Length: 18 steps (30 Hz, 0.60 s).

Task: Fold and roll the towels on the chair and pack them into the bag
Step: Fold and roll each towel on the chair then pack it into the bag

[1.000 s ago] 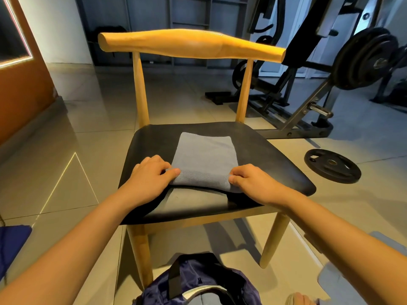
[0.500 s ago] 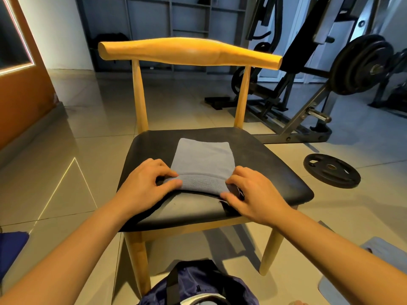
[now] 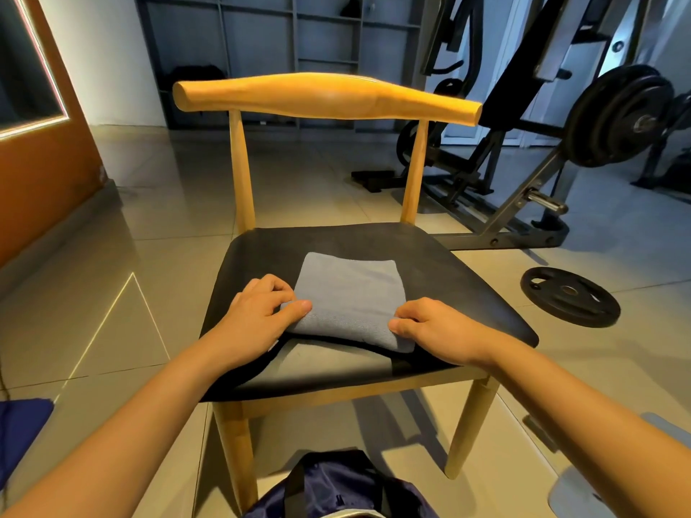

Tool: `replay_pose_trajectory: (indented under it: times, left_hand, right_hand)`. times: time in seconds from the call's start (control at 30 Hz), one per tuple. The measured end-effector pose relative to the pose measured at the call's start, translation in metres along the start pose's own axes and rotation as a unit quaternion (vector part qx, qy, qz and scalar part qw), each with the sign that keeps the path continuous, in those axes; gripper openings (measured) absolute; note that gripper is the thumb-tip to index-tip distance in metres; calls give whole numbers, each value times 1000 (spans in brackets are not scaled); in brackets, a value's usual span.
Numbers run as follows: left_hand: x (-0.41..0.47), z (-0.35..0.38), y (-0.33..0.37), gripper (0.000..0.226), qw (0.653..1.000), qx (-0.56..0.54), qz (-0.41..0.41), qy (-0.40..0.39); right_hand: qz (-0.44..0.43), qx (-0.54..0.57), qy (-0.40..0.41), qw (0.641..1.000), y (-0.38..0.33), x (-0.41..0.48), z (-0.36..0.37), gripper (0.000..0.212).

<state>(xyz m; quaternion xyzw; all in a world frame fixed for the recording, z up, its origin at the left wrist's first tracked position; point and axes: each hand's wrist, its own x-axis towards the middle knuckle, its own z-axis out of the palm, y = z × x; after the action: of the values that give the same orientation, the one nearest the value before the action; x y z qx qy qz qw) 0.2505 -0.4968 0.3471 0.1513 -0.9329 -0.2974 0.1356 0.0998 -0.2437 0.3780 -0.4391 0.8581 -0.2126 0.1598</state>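
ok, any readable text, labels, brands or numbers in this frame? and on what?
No readable text anywhere.
On the weight plate lying on the floor: any raised marks are too blurred to read.
On the bag: no legible label.
On the towel and chair: plain, no print.

Towel (image 3: 349,293) lies on the chair (image 3: 430,263) seat, hands at its near corners; bag (image 3: 336,487) on the floor before the chair, weight plate (image 3: 570,300) to its right.

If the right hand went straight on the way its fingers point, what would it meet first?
The grey towel: the right hand pinches its near edge, fingers pointing left along it. Further on, probably the left hand, which holds the other end.
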Motion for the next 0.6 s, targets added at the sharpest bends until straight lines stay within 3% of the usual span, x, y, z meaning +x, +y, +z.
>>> replay_pose_trajectory:
  times: [0.1,0.23,0.33,0.4,0.5,0.6]
  left_hand:
    - [4,0,6,35,999,10,-23,19]
    - [6,3,17,17,996,-13,-5,91]
    - [2,12,23,3,984,51,81,148]
    - [-3,17,24,8,970,93,143,171]
    - [-11,21,22,23,959,121,207,148]
    - [-13,23,20,36,965,125,202,107]
  right_hand:
    - [23,-36,25,999,1,2,0,43]
    - [-59,-151,179,970,1,-4,-1,21]
    - [-155,-248,222,930,1,-2,10,9]
    - [-165,-278,237,916,1,-3,23,6]
    - [-169,-248,248,921,2,-7,29,18]
    - [-160,-226,226,934,0,-9,24,36]
